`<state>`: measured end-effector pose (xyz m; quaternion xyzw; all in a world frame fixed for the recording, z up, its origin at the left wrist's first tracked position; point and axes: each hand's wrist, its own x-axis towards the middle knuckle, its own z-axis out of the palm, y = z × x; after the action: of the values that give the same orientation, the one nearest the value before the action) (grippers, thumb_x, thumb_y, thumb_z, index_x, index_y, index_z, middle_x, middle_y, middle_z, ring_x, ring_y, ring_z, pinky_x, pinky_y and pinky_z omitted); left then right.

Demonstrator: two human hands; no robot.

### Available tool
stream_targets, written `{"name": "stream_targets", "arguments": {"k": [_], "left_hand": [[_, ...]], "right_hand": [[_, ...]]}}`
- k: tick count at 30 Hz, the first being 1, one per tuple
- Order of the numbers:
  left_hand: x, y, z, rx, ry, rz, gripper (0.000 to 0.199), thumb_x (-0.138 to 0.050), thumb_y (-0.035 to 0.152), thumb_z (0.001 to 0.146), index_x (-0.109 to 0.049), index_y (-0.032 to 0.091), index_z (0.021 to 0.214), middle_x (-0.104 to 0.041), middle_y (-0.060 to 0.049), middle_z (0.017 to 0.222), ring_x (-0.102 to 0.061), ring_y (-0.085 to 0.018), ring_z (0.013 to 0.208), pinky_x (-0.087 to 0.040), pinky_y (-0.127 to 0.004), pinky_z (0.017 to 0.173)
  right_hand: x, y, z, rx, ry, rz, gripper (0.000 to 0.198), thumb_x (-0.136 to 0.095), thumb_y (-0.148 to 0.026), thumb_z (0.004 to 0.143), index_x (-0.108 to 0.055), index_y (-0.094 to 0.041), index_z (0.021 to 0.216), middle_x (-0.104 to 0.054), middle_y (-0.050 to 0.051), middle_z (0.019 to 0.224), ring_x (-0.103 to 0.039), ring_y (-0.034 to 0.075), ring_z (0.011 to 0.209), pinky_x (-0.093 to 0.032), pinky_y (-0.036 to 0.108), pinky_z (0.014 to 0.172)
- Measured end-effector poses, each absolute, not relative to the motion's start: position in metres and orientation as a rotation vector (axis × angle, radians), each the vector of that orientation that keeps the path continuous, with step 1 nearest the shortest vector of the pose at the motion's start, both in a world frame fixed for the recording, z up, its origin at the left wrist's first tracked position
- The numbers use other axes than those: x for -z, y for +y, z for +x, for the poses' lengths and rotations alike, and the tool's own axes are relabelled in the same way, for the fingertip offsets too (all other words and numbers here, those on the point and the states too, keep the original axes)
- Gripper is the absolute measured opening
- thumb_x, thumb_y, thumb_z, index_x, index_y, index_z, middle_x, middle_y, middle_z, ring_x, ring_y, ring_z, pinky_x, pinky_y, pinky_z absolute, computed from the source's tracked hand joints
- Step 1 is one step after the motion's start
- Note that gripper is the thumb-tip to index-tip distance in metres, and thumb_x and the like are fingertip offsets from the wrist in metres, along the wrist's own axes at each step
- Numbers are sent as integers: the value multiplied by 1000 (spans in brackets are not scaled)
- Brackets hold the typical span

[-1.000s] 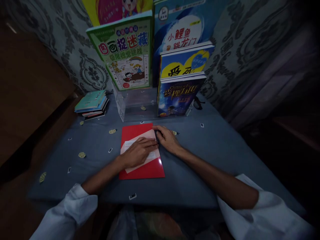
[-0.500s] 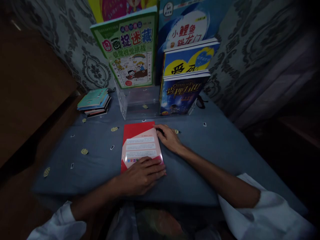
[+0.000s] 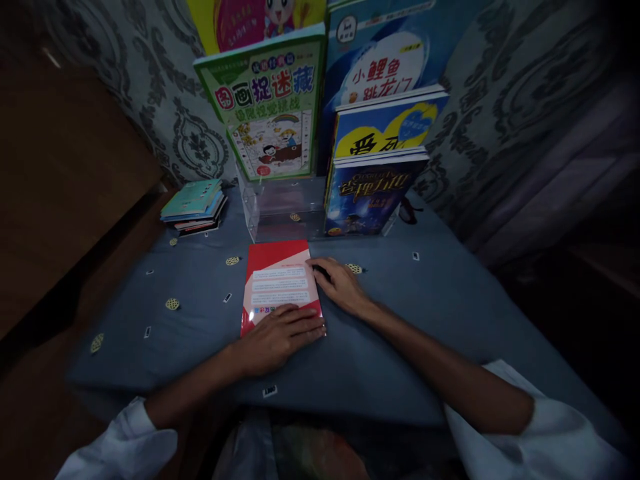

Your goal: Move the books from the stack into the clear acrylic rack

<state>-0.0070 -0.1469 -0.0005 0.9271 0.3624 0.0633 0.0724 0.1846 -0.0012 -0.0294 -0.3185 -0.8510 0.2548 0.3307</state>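
Observation:
A red and pale pink book [image 3: 280,257] lies on the table, its lines of print upside down to me. My left hand [image 3: 283,333] rests flat across its near edge with the fingers stretched out to the right. At the book's right edge is my right hand [image 3: 343,287], its fingertips against the edge and a gap between thumb and forefinger. Just beyond the book stands a clear acrylic book stand [image 3: 280,230]. A green picture book [image 3: 273,110] and a dark blue book [image 3: 370,193] stand upright in it.
A small stack of books [image 3: 194,203] sits at the back left. Dark glasses [image 3: 409,212] lie partly hidden right of the stand. Larger blue [image 3: 345,57] and yellow books [image 3: 203,30] rise behind. A grey-blue cloth [image 3: 195,333] with pineapple prints covers the table.
The red book has slid a little away from me, towards the stand, with my left hand on it. My right hand stays by its right edge. The view has tilted slightly.

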Motion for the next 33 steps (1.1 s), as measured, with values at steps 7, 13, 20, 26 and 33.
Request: {"name": "stream_targets", "arguments": {"k": [7, 13, 20, 26, 33], "left_hand": [[-2, -143, -7, -231, 1077, 2744, 52, -40, 8, 100, -46, 23, 149, -51, -3, 153, -40, -21, 147, -32, -43, 121], [-6, -124, -30, -485, 1174, 2610, 39, -40, 32, 107, -53, 24, 143, -57, -7, 148, -50, -19, 139, -39, -39, 117], [3, -58, -117, -616, 1884, 2367, 42, -37, 30, 104, -58, 14, 137, -61, -15, 139, -58, -27, 128, -46, -48, 110], [13, -57, -138, -570, 1868, 2382, 43, -36, 28, 103, -59, 14, 137, -60, -14, 142, -58, -25, 129, -46, -45, 109], [16, -89, -136, -607, 1795, 2431, 41, -38, 29, 104, -62, 19, 135, -63, -12, 140, -60, -26, 128, -48, -47, 108]], "right_hand": [[25, -5, 183, -624, -2285, -769, 35, -49, -16, 90, -68, -21, 119, -74, 9, 108, -64, 27, 103, -51, 44, 94], [28, -5, 181, -548, -2355, -713, 30, -49, -20, 93, -66, -19, 118, -72, 12, 115, -62, 29, 107, -50, 48, 97], [29, -6, 182, -445, -2408, -690, 27, -48, -20, 96, -66, -18, 116, -70, 13, 119, -62, 29, 109, -50, 48, 97], [33, -5, 183, -383, -2413, -682, 27, -47, -22, 97, -66, -17, 116, -69, 15, 121, -62, 30, 110, -52, 48, 95], [34, -4, 182, -361, -2415, -654, 26, -48, -20, 97, -69, -17, 111, -71, 15, 119, -63, 30, 109, -53, 48, 93]]}}
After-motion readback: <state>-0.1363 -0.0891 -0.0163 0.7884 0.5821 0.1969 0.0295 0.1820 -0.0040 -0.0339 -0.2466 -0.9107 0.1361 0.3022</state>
